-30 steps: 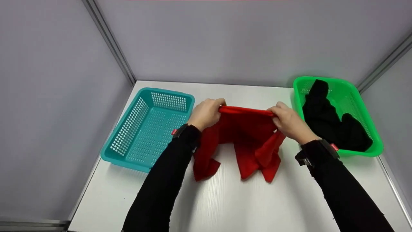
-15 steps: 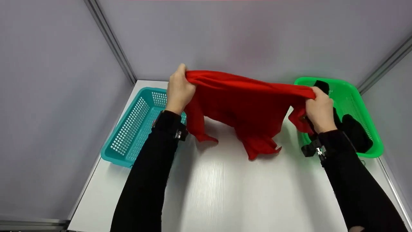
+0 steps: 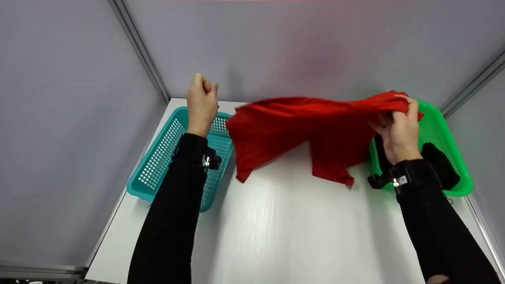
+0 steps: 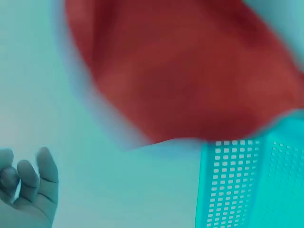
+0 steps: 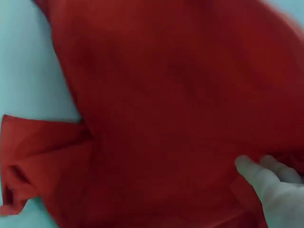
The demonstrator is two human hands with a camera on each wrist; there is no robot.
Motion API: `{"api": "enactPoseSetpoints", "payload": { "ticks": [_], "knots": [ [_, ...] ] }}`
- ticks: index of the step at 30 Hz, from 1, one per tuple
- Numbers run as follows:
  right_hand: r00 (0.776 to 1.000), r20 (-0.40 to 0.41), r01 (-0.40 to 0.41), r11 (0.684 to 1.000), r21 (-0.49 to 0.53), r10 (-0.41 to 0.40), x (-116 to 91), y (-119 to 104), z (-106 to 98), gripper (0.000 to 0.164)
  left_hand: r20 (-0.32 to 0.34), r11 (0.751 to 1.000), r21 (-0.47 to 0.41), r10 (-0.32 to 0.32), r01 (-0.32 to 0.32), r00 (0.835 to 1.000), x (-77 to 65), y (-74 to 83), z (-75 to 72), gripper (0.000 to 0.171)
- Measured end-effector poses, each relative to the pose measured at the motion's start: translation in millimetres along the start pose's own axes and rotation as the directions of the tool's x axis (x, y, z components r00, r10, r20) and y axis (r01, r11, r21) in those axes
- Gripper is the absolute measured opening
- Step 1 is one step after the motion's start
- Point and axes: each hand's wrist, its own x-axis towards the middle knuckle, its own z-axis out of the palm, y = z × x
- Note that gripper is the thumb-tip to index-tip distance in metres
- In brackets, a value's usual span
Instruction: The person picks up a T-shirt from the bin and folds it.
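Observation:
A red garment-like cloth (image 3: 284, 122) is spread in the air over the white table, its lower corners hanging loose. My left hand (image 3: 202, 100) is above the teal basket with fingers loosely curled and nothing in them; the cloth's left end is apart from it. The same cloth (image 4: 180, 71) blurs across the left wrist view, with my left fingers (image 4: 47, 171) low in the corner. My right hand (image 3: 400, 128) is at the cloth's right end, before the green basket. Its thumb is spread away and its fingers lie against the fabric, fairly straight in the right wrist view.
The teal basket (image 3: 152, 173) stands at the left of the table (image 3: 276, 236). At the right, the green basket (image 3: 453, 150) contains a black cloth item (image 3: 440, 165), partly hidden by my right arm. Grey panels (image 3: 296, 47) rise behind and at both sides.
Both hands have lifted the cloth and moved apart. The left hand has let go of its end, which has swung away to the right and down. The right hand's fingers have loosened.

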Motion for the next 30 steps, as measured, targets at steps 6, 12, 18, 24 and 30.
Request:
{"api": "enactPoseSetpoints", "payload": {
  "ticks": [6, 12, 18, 24, 30],
  "knots": [
    [0.998, 0.025, 0.068, 0.856, -0.512, -0.064, -3.0, 14.6, 3.7, 0.023, 0.287, 0.996, 0.050, 0.059, -0.077, 0.956, -10.3, -0.4, 20.7, 0.023],
    [0.970, 0.098, 0.201, 0.498, -0.844, -0.224, -13.8, 16.6, 26.3, 0.016, 0.712, 0.941, 0.185, 0.071, -0.283, 0.699, -56.1, -7.8, 75.3, 0.077],
    [0.921, 0.264, 0.375, 0.470, -0.799, -0.286, -26.9, 7.1, 56.7, 0.021, 0.764, 0.917, 0.209, 0.064, -0.341, 0.642, -106.4, -5.7, 138.1, 0.110],
    [0.917, 0.296, 0.394, 0.481, -0.783, -0.269, -31.3, -2.6, 60.8, 0.013, 0.711, 0.902, 0.280, 0.035, -0.329, 0.702, -114.5, -15.6, 157.2, 0.032],
    [0.929, 0.262, 0.340, 0.325, -0.882, -0.261, -19.7, 0.4, 27.8, 0.015, 0.627, 0.879, 0.402, -0.061, -0.256, 0.776, -98.1, -28.2, 130.7, 0.026]
  ]
}}
